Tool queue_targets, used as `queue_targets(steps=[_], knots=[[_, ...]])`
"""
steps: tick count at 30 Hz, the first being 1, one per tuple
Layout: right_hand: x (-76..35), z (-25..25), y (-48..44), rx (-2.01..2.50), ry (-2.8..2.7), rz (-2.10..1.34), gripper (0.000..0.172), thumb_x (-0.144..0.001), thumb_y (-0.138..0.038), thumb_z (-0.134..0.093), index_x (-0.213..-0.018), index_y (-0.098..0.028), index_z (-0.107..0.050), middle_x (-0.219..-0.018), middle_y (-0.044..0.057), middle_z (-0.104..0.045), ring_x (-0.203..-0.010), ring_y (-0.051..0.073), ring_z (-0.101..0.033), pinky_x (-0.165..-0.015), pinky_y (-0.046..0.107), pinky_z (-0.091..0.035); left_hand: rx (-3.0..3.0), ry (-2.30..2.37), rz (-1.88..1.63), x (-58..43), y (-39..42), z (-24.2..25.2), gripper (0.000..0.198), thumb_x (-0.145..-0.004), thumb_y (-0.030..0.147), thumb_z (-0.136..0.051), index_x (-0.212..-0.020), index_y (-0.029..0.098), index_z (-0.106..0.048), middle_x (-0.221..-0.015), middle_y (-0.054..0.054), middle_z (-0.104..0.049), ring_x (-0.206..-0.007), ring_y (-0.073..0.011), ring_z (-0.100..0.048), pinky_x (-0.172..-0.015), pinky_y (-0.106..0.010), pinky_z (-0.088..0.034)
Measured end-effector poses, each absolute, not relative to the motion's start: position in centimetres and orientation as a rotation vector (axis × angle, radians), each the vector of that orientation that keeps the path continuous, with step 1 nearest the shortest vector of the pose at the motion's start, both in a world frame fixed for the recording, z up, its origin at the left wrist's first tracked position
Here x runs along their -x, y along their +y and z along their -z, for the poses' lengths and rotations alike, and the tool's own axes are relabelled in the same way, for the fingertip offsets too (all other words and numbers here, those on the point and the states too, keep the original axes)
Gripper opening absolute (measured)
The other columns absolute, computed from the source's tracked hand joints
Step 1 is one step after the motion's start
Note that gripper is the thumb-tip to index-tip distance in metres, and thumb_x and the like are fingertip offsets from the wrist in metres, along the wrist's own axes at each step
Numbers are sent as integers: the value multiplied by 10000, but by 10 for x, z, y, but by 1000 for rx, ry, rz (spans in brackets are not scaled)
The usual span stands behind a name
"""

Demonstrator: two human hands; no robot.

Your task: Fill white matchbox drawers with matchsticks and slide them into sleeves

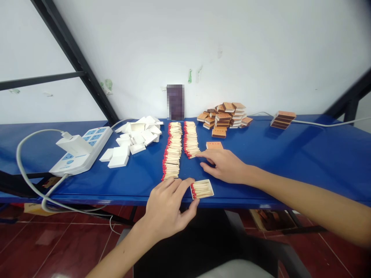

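My left hand (168, 206) pinches the left end of a small white inner tray (202, 189) filled with red-tipped matches, at the front edge of the blue table (290, 162). My right hand (224, 165) lies on the table with its forefinger stretched out, touching the near end of the right row of matches (190, 139). A longer left row of matches (173, 150) lies beside it. An orange outer sleeve (214, 145) lies flat just beyond my right hand.
A heap of white empty trays (135, 139) lies left of the matches. A white power strip (82, 150) with a plug and cable sits at far left. Stacked orange matchboxes (224, 117) and a smaller stack (283, 119) stand at the back. A blurred dark object (175, 102) leans on the wall.
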State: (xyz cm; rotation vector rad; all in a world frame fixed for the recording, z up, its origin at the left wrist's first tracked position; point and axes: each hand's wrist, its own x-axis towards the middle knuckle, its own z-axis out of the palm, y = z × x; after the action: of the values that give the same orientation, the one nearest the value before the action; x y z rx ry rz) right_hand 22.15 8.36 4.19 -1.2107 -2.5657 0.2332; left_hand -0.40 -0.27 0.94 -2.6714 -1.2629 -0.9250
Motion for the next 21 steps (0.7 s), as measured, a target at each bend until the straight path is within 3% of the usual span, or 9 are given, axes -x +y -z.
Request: queue_targets(steps=[21], knots=[[-224,-39,89,1152,-2519,-231,263,-918,-232,-518,-1107,-184,-695,-691,-1,-581,-608,128,-486,-608,249,-328,2659,-1225,933,4,-1,-7,305,-909,335,-582,-1172,182,-576,-989,-56,-712,-876,-251,-648,-772,-397,-529]])
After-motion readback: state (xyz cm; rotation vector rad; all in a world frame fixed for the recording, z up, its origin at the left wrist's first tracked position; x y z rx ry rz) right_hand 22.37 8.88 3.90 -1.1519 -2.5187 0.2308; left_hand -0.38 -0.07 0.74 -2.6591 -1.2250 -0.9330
